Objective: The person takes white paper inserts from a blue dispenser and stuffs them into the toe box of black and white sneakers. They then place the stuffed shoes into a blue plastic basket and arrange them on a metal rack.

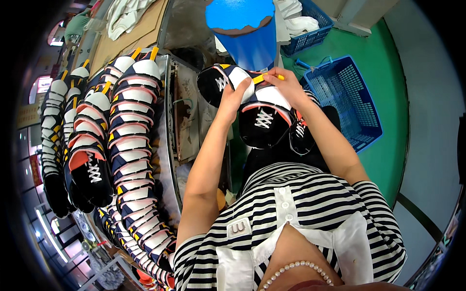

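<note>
Over a green floor, the left hand grips a shoe upper; the right hand pinches its yellow strip. Leftward, nested uppers stand stacked; below, other uppers seem left to do.

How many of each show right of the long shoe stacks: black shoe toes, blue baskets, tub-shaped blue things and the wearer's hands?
Black shoe toes: 3
Blue baskets: 2
Tub-shaped blue thing: 1
Hands, left hand and right hand: 2
Total: 8
</note>
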A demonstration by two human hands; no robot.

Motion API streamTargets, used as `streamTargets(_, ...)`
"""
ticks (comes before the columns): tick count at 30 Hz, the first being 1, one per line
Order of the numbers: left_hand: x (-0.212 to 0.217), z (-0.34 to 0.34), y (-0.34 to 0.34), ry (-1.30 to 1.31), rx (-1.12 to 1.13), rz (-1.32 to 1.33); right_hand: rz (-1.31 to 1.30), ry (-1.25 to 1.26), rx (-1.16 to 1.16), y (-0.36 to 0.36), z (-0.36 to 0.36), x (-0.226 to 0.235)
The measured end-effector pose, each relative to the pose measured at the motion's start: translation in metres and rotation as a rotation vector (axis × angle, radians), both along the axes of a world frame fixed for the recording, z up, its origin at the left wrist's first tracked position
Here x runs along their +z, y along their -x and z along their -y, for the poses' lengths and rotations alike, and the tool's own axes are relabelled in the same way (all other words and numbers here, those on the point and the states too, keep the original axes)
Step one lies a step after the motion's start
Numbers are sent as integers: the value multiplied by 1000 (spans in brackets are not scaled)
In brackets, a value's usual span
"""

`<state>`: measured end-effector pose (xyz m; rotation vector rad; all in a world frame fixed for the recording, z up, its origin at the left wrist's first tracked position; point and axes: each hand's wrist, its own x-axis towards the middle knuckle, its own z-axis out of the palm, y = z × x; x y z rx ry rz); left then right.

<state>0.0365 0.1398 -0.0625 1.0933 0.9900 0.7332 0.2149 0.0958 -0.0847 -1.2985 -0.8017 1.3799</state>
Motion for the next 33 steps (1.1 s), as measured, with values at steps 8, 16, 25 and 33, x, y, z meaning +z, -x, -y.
streamTargets(8,4,-41,-24,390,132,86,-145,186,-55,-12,-31,7)
streamTargets(16,40,37,24,75,360,194,-241,159,-275,-53,9,0)
streamTargets(25,36,73,2,67,242,42,169,-246,-204,44,34,9)
streamTargets(33,24,-5,-7,-23,174,35,-506,-53,-191,13,-10,-18)
